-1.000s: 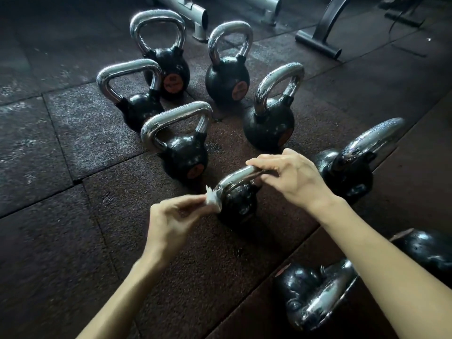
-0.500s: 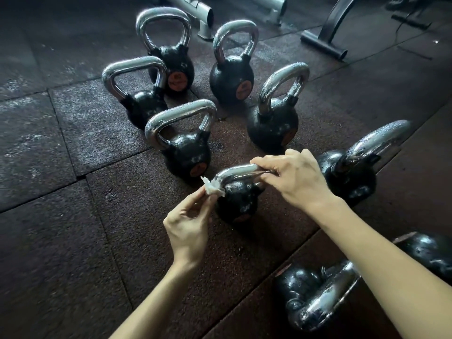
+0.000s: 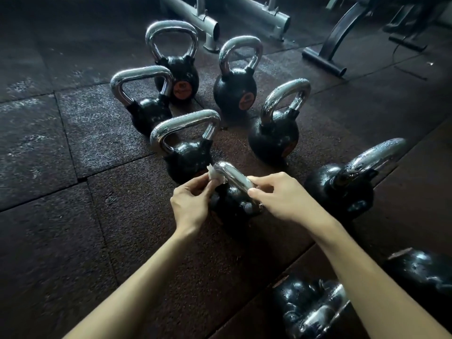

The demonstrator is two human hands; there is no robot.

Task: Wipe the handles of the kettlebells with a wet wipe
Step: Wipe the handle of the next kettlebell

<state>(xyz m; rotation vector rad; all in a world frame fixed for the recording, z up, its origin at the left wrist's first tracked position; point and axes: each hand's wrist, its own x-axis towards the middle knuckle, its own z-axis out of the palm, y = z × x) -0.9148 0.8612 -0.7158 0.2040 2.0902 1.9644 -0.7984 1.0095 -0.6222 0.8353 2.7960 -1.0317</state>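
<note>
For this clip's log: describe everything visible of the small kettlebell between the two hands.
The small kettlebell has a glossy black round body, partly hidden by the hands, and a smooth chrome handle, seen from above. It sits on the dark rubber floor. The left hand pinches a white wet wipe against the handle's left bend; the right hand grips its right end.

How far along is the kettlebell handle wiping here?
Done, perhaps: the rear handles look beaded with moisture. In hand: the left hand pinches the wet wipe against the small kettlebell's handle; the right hand grips it. Left: unclear, possibly the kettlebells at lower right.
</note>
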